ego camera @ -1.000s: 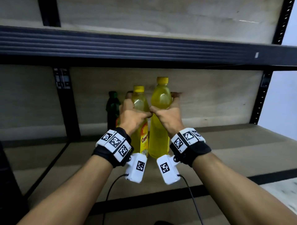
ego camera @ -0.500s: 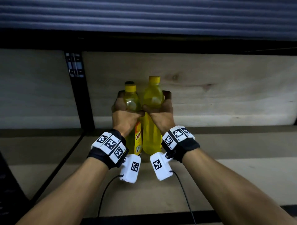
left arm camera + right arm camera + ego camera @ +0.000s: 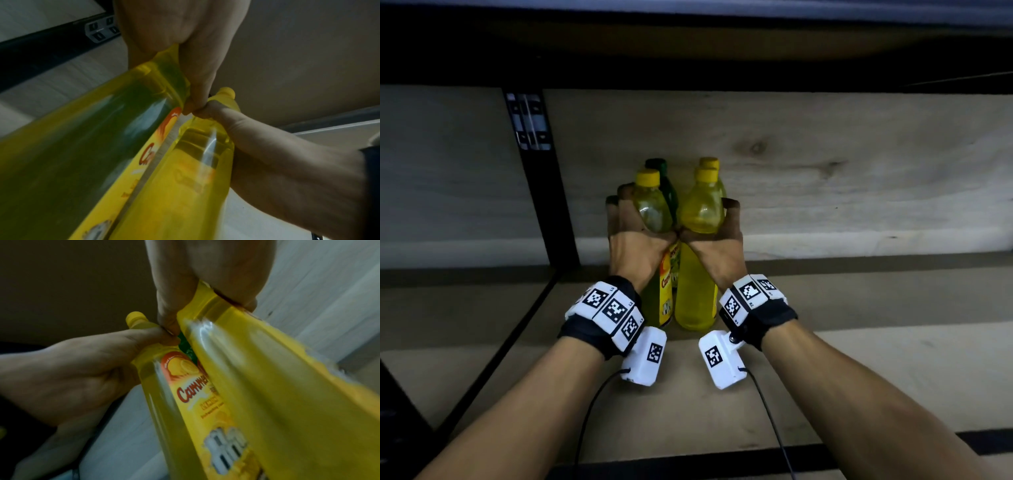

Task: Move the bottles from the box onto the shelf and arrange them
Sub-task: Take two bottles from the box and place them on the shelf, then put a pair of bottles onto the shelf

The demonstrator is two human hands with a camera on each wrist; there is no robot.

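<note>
Two yellow bottles upright side by side on the shelf board (image 3: 859,359), near the back wall. Labelled bottle (image 3: 654,219) on the left, plain yellow bottle (image 3: 700,240) on the right, nearly touching. Left hand (image 3: 635,246) grip: fingers wrapped round the labelled bottle's shoulder. Right hand (image 3: 717,250) grip: closed round the plain yellow bottle the same way. Thumbs meet between the bottles. Behind them a green bottle (image 3: 666,181) and another yellow-capped bottle (image 3: 709,162). Black upright post (image 3: 541,192) to the left.
</note>
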